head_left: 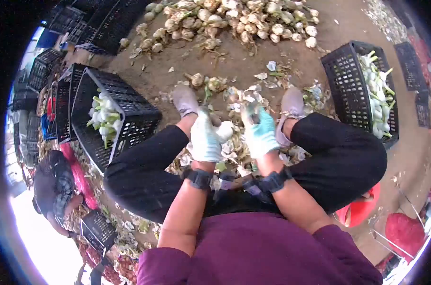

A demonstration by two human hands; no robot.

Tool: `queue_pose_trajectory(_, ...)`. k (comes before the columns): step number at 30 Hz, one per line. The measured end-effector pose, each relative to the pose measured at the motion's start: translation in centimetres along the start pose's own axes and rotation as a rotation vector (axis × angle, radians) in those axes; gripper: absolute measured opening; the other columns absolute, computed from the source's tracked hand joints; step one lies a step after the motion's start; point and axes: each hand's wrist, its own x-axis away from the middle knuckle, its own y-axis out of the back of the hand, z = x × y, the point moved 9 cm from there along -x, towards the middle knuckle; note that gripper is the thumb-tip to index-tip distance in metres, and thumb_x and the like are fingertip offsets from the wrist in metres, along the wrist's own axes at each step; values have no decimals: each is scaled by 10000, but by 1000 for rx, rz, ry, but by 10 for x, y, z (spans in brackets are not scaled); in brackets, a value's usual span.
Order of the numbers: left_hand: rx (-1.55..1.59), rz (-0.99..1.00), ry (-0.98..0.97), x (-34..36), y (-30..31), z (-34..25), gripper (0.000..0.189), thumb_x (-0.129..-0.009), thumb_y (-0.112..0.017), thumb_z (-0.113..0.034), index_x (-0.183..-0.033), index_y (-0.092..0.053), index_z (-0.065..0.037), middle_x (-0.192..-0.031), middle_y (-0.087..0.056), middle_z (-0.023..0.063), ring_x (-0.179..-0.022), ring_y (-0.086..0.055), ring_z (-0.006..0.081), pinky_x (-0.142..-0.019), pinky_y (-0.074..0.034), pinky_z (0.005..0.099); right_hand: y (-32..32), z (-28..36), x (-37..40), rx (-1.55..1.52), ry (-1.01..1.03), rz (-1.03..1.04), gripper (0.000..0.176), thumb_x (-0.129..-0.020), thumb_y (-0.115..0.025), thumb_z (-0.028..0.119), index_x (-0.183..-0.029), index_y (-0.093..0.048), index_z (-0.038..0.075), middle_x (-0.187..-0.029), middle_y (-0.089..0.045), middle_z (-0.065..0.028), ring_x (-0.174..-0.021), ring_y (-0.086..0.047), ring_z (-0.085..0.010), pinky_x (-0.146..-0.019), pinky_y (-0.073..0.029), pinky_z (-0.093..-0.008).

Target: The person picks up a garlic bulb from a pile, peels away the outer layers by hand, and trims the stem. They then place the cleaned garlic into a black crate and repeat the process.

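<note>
My left hand [206, 135], in a pale glove with dark fingertips, is closed around a clean white garlic bulb [225, 131] that shows at its right side. A short gap away, my right hand [260, 132], gloved the same way, has its fingers curled. What it holds, if anything, is blurred and I cannot make it out. Beneath both hands lie loose garlic skins [232, 151]. Two untrimmed, brownish garlic bulbs [217, 84] rest on the ground between my shoes, just beyond the hands.
A large heap of unpeeled garlic [234, 21] lies ahead. Black crates with peeled, green-stemmed garlic stand left [125, 102] and right [346, 90]. At lower left another person [54, 185] bends by a small black crate [99, 232]. A red object [360, 209] sits beside my right knee.
</note>
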Motion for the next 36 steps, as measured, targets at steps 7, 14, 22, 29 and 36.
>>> queue_pose_trajectory(7, -276, 46, -111, 19, -18, 8, 362, -851, -495, -356, -671, -532, -44, -589, -471, -2, -509, -431, 81, -449, -363, 229, 4, 12, 9, 375, 78, -140, 173, -823, -444, 118, -821, -573, 3, -661, -573, -56, -557, -464, -135, -540, -405, -303)
queue_pose_trajectory(14, 360, -101, 507, 34, -20, 36, 479, -816, -450, -494, -644, -500, -49, -596, -451, 59, -595, -500, 173, -522, -434, 280, 22, -16, -18, 439, 135, -131, 201, -825, -448, 168, -784, -601, 44, -636, -580, -49, -511, -469, -117, -482, -380, -279)
queue_pose_trajectory(22, 376, 361, 426, -16, -19, 42, 724, -779, -400, -596, -1143, -416, 30, -1057, -519, 140, -949, -515, 266, -815, -431, 369, -28, 19, 9, 759, 326, 407, 375, -742, -572, 51, -1110, -503, 51, -933, -602, -94, -770, -561, -134, -661, -447, -265)
queue_pose_trajectory(29, -519, 210, -142, -72, -22, 7, 268, -817, -531, -149, -1049, -503, -18, -947, -561, 45, -849, -538, 154, -727, -432, 261, 67, 87, -30, -293, 170, -9, 421, -741, -615, 165, -1107, -449, 38, -1063, -503, -123, -925, -520, -224, -841, -434, -391)
queue_pose_trajectory(36, -1505, -40, -277, -185, 20, 23, 510, -652, -636, -206, -1119, -481, -71, -1141, -469, 204, -992, -503, 315, -837, -408, 332, 81, 189, -30, -613, 451, 114, 487, -715, -646, 154, -1119, -431, -13, -807, -460, -15, -698, -400, -118, -768, -382, -292)
